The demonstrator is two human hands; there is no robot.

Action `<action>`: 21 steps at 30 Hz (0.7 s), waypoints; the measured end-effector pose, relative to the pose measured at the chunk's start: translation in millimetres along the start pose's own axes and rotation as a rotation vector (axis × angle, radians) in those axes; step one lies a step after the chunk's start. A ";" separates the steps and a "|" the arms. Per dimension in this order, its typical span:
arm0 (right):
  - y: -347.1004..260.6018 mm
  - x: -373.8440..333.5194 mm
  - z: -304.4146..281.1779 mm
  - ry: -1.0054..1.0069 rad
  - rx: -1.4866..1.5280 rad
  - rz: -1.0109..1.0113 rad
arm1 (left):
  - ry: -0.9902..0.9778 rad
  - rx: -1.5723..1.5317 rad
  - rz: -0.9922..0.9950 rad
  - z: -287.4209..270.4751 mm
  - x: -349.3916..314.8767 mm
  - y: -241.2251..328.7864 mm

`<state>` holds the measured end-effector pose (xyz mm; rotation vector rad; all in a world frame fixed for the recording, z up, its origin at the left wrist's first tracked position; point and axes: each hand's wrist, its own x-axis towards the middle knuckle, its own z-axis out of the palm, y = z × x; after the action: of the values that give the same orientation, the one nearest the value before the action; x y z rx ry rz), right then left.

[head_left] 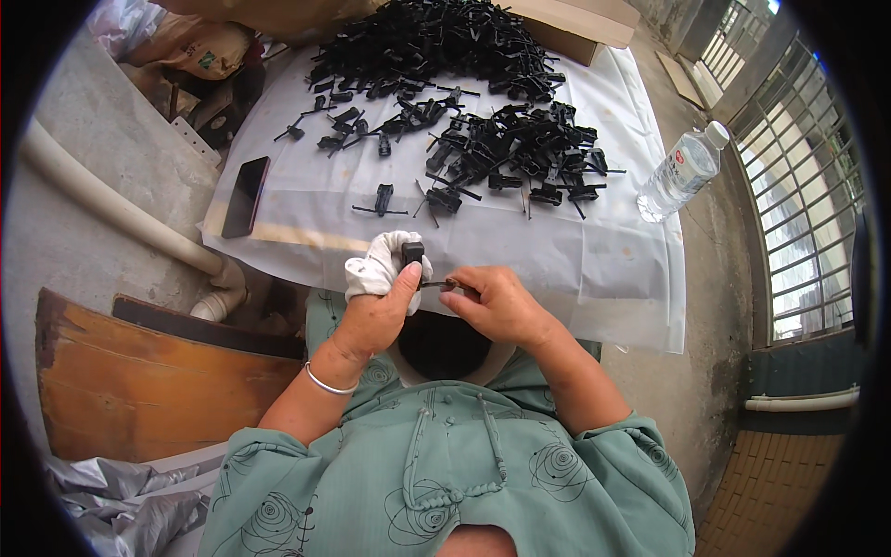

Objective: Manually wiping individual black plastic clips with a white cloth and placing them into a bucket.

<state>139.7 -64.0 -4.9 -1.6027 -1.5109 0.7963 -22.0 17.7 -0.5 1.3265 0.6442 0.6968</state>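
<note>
Over my lap, just off the table's near edge, my left hand (388,302) grips a small black plastic part (413,252) with the thumb pressed on it. White fabric (368,271) covers or is bunched around the left fingers; whether it is a glove or a loose cloth I cannot tell. My right hand (506,302) is closed in a pinch on a thin dark rod (432,284) that reaches toward the black part. Whether the two are joined is hidden. Below both hands sits a pale-rimmed bucket (498,364) with a dark inside.
A white-covered table (306,200) carries a large heap of black plastic parts (436,42), a smaller pile (520,148) and one lone part (381,200). A phone (246,197) lies at the left edge, a water bottle (682,174) at the right. A wooden board (158,381) leans at left.
</note>
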 end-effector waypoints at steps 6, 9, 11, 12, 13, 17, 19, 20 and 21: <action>2.0 4.4 -0.6 0.147 0.114 -0.291 | -0.133 0.152 -0.056 3.8 -5.0 5.9; -6.6 4.6 1.9 0.062 0.224 -0.132 | -0.265 0.145 -0.024 6.3 -6.7 6.2; -8.7 2.9 1.6 0.040 0.267 -0.113 | -0.239 0.163 0.066 5.9 -5.6 -0.8; -9.6 2.0 1.3 0.018 0.309 -0.095 | -0.212 0.180 0.157 5.4 -5.4 -3.2; -10.3 1.3 -0.2 0.019 0.310 -0.096 | -0.212 0.181 0.157 3.9 -5.1 -2.8; -8.7 -0.3 -5.3 0.081 0.154 -0.215 | -0.269 -0.214 -0.087 -1.3 -3.9 2.9; -7.6 0.2 -6.2 0.080 0.108 -0.219 | -0.269 -0.225 -0.096 -3.8 -3.4 2.7; -7.5 0.4 -6.4 0.020 0.112 -0.206 | -0.266 -0.177 -0.120 -7.2 -2.9 -0.2; -7.4 0.7 -6.5 -0.040 0.115 -0.195 | -0.262 -0.129 -0.143 -8.9 -2.7 -1.6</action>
<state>141.7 -64.1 4.8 -1.3401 -1.5920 0.7948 -30.3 21.1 -3.3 1.2139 0.4690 0.4323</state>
